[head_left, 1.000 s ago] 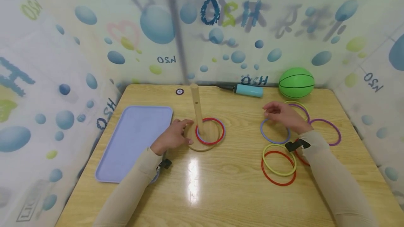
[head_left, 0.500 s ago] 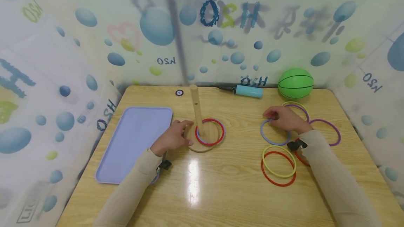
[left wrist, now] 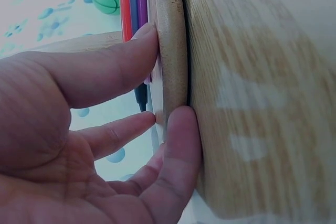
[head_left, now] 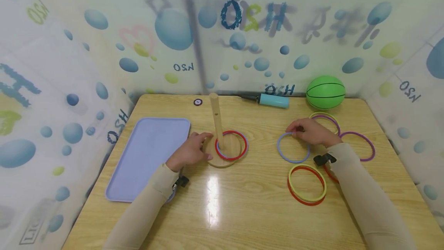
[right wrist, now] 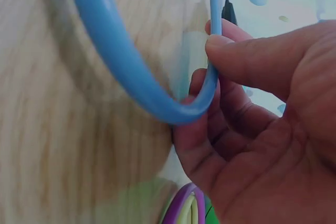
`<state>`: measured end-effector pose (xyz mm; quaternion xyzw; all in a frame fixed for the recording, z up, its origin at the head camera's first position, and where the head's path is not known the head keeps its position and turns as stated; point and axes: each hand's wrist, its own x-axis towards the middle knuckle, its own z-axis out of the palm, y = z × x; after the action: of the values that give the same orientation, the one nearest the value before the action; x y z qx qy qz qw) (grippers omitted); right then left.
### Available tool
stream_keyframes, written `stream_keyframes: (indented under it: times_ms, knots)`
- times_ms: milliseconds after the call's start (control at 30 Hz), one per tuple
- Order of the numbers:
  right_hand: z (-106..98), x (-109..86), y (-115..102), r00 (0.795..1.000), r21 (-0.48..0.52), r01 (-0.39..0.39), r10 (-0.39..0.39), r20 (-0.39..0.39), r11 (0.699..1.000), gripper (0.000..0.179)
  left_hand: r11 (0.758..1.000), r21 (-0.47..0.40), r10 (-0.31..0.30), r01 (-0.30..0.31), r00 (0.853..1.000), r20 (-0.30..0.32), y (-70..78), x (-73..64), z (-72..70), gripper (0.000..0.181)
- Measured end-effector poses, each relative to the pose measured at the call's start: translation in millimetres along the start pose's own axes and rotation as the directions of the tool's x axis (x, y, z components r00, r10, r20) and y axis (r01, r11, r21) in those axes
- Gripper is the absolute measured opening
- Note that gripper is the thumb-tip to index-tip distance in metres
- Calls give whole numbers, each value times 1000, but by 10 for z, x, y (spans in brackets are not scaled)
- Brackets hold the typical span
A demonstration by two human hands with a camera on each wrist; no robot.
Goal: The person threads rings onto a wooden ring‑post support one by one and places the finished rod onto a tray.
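Observation:
My left hand (head_left: 190, 150) holds the rim of a round wooden base (left wrist: 173, 45), thumb on its upper face and a finger along its edge. From this base rises a wooden post (head_left: 217, 120). Around the post lie a red ring (left wrist: 126, 9), a blue ring and a purple ring (left wrist: 141, 1), stacked flat. Over at the right, my right hand (head_left: 312, 131) pinches a light blue ring (right wrist: 178, 115) between thumb and fingers. That ring looks raised off the table in the right wrist view. Part of it is hidden behind the hand in the head view.
A yellow ring (head_left: 300, 199) overlaps a red ring (head_left: 305, 203) nearer me. Purple (head_left: 373, 153) and yellow rings lie further right, another red one partly under my sleeve. A lilac tray (head_left: 149, 153) stands left. A green ball (head_left: 325, 92), blue pump (head_left: 274, 100) and small disc (head_left: 198, 102) sit behind.
My right hand has come down to the light blue ring, taken hold of it and drawn it a little left. The yellow ring has shifted slightly toward me. My left hand stays put.

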<state>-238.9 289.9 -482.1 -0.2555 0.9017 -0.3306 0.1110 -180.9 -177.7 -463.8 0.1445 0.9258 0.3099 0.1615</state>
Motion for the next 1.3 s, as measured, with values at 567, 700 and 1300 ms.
stream_keyframes:
  times_ms: [567,700,1300]
  knots:
    - [-137,-31,-395,996,31,-72,73,-56,997,19,1000,18,4,-4,1000,-4,-16,3,5,77]
    - [-184,-44,-572,995,64,-62,67,-76,996,21,1000,20,-1,1,1000,0,-20,5,11,78]
    - [-235,11,-1164,989,331,-19,67,-135,944,26,1000,19,2,-2,1000,0,-26,10,8,79]
